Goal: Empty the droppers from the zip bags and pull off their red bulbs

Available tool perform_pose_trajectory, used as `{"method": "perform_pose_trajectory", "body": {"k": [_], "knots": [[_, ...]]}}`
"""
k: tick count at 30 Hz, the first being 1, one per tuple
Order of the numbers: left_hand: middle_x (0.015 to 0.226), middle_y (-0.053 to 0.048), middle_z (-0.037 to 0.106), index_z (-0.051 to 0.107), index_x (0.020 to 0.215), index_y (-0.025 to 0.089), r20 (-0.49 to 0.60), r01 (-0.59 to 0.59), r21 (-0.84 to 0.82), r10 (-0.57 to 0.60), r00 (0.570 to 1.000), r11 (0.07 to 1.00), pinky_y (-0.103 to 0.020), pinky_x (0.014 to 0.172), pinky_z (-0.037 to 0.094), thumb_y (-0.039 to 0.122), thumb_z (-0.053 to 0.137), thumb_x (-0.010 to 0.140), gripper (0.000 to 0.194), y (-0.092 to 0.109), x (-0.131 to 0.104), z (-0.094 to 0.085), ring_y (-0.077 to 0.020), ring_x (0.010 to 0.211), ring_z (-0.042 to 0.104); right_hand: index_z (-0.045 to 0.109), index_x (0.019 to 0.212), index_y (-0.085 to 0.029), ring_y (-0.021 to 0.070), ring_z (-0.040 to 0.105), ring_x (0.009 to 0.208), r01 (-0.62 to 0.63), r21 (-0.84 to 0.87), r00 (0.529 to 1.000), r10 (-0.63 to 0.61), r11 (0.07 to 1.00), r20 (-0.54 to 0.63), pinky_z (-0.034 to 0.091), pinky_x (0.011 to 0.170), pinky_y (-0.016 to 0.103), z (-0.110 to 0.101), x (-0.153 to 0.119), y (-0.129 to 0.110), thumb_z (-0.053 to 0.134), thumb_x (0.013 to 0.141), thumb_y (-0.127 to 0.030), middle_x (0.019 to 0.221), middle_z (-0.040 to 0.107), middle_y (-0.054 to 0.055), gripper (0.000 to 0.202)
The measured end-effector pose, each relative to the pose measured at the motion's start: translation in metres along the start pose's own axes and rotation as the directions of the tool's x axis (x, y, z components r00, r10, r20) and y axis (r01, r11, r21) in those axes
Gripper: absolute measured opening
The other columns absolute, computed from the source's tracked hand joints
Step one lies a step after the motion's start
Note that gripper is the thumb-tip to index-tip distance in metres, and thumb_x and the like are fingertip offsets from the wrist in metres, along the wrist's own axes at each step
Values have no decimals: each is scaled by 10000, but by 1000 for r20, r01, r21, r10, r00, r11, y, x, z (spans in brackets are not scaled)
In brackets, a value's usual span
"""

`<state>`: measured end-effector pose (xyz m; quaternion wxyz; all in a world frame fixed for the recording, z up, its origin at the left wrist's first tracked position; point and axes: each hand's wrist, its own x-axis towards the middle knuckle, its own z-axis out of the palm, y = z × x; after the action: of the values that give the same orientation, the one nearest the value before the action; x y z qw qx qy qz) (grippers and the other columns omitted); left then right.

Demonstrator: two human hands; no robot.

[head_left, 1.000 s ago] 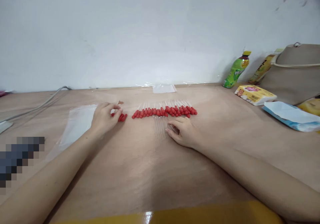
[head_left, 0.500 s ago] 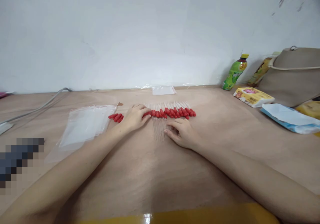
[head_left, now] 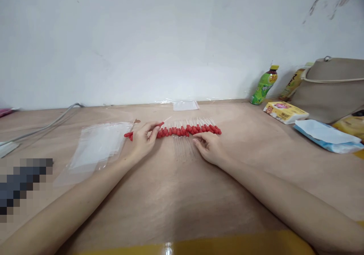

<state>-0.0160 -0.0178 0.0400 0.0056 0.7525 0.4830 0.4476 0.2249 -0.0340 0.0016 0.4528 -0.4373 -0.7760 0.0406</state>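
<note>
My left hand (head_left: 144, 138) is closed in a pinch on a thin dropper with a red bulb (head_left: 162, 124), its pale stem pointing up and right. Beneath and beside that hand runs a row of red-bulbed droppers (head_left: 182, 130), several lying side by side with clear stems pointing towards the wall. Other clear thin stems (head_left: 183, 149) point towards me from the row's middle. My right hand (head_left: 210, 147) rests at the row's near side, fingers loosely curled with a gap between thumb and forefinger; I see nothing held there. Some red bulbs are hidden behind my left hand.
Clear plastic bags (head_left: 98, 145) lie flat at the left, near a grey cable (head_left: 57, 122). A small white packet (head_left: 186, 105) is by the wall. To the right stand a green bottle (head_left: 264, 86), a yellow tissue pack (head_left: 285, 112), a blue-white packet (head_left: 327, 133) and a grey bag (head_left: 332, 90).
My left hand has moved slightly left and lifted one red-bulbed dropper from the row. My right hand has shifted a little right, and the near stems are fanned out more.
</note>
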Motion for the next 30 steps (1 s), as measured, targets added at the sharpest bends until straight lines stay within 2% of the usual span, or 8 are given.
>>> {"method": "perform_pose_trajectory", "body": {"k": [2, 5, 8, 11, 14, 18, 23, 30], "knots": [[953, -67, 647, 614, 974, 158, 37, 46, -146, -41, 998, 988, -330, 786, 505, 298, 502, 830, 229, 1, -11, -4, -178, 864, 612, 576, 1063, -185, 212, 570, 888, 25, 11, 995, -24, 1000, -92, 459, 773, 363, 0, 0, 2, 513, 813, -287, 950, 619, 90, 278], [974, -83, 648, 600, 958, 149, 129, 36, -337, 8, 992, 941, -330, 805, 516, 275, 539, 808, 205, -2, -26, -3, -177, 889, 620, 461, 1239, -192, 262, 465, 1113, 74, -60, 986, -82, 995, -143, 406, 911, 432, -2, 1, 5, 565, 779, -355, 1207, 488, 140, 499], [949, -80, 645, 609, 933, 159, 215, -24, -393, 117, 970, 919, -318, 790, 523, 228, 532, 813, 158, -3, -33, 0, -168, 890, 615, 469, 1247, -211, 277, 411, 1179, 196, -147, 979, -203, 969, -32, 362, 949, 464, -5, 1, 6, 573, 776, -417, 1294, 428, 141, 525], [950, -83, 640, 611, 934, 163, 279, -63, -414, 192, 941, 908, -317, 786, 518, 192, 512, 822, 152, 1, -33, 2, -166, 901, 606, 519, 1203, -240, 265, 400, 1199, 335, -169, 942, -324, 927, 94, 317, 981, 480, -7, 0, 4, 556, 795, -430, 1290, 463, 110, 452], [931, -81, 640, 611, 926, 167, 304, -85, -422, 230, 925, 902, -315, 782, 512, 179, 504, 826, 147, 4, -33, 2, -166, 899, 602, 587, 1115, -242, 235, 419, 1192, 410, -165, 909, -387, 897, 153, 301, 998, 461, -6, -1, 2, 531, 827, -391, 1237, 530, 81, 330], [958, -83, 628, 597, 962, 168, 317, -121, -418, 269, 909, 901, -322, 806, 502, 171, 494, 829, 169, 9, -36, 2, -167, 917, 592, 663, 952, -239, 205, 467, 1146, 441, -147, 894, -418, 886, 163, 318, 989, 427, -3, -2, 1, 510, 850, -337, 1143, 603, 45, 209], [1083, -98, 584, 558, 1102, 165, 324, -281, -250, 354, 878, 927, -358, 890, 454, 209, 569, 794, 311, 20, -38, 7, -195, 1023, 540, 671, 945, -257, 200, 485, 1116, 455, -113, 887, -438, 884, 145, 339, 970, 420, -1, -3, 0, 529, 839, -336, 1112, 623, 25, 194], [874, -46, 659, 601, 930, 176, 213, -435, -138, 456, 864, 890, -344, 808, 463, 215, 549, 829, 120, 18, -41, 23, -180, 881, 579, 651, 991, -232, 202, 510, 1098, 467, -69, 877, -451, 882, 168, 336, 987, 435, 1, -5, -4, 542, 829, -358, 1083, 641, 32, 232]]}}
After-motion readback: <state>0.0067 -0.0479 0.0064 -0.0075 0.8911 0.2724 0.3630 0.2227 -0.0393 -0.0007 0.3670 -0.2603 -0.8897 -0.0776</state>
